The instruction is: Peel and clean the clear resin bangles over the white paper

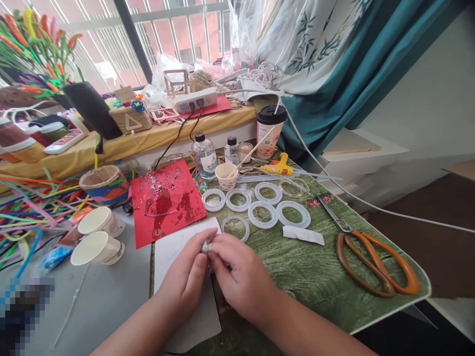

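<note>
My left hand point(185, 277) and my right hand point(241, 277) meet over a white sheet point(174, 247) near the table's front. Both pinch a small silvery-clear piece point(206, 246) between their fingertips; what it is I cannot make out. Just beyond the fingers lies a clear ring mould point(235, 226), and several more ring moulds point(262, 213) lie in two rows on the green mat point(315, 267).
Orange-handled scissors point(371, 257) lie at the right on the mat. A red sheet point(166, 200), two paper cups point(97, 237), a small cup with a stick point(226, 175), bottles point(204, 155), a yellow glue gun point(276, 167) and pipe cleaners point(25, 207) surround the work spot.
</note>
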The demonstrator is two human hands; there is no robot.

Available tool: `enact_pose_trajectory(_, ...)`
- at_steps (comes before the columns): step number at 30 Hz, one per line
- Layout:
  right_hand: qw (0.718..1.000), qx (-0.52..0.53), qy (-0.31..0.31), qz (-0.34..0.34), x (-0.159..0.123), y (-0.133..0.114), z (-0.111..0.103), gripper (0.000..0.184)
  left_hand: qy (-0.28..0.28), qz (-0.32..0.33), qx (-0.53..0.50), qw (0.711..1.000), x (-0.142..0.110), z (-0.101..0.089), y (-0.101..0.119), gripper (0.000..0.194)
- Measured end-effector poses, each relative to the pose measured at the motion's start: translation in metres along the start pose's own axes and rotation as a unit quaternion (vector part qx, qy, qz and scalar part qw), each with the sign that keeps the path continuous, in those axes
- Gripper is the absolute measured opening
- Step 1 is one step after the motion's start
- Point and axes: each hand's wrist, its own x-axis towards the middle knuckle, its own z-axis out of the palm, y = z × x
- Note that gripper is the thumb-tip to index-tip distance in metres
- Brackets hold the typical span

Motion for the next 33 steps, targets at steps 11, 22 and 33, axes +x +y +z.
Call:
enact_pose_trajectory(11,1.0,0.029,-0.001,0.005,-0.001,-0.001,0.001,0.025,0.073,-0.12,-0.224,0.965,0.01,0.0,0.008,0.055)
enact_pose_trajectory(22,0.984,0.121,0.077,0.107,0.003,0.0,-0.003,0.028,0.115,-0.295,-0.48,0.818,0.028,-0.012,0.026,0.037)
enact_pose_trajectory(33,0.99,0.057,0.098,0.082,0.003,0.0,-0.005,0.026,0.137,-0.227,-0.359,0.895,0.024,-0.006,0.015,0.047)
